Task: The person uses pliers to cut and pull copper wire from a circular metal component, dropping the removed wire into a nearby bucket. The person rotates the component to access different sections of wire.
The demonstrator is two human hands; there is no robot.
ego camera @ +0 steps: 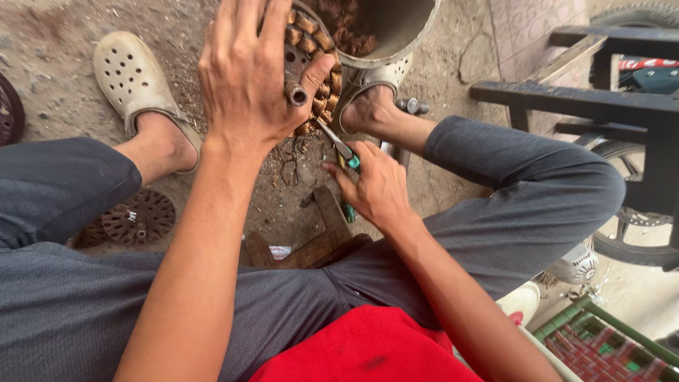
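Gripping coiled stator, bucket beside, pliers below

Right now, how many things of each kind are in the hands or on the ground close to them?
Wound motor stator, held by left hand: 1
Green-handled pliers, held by right hand: 1
Metal bucket: 1
Pale clogs: 2
Round perforated metal plate: 1
Total: 6
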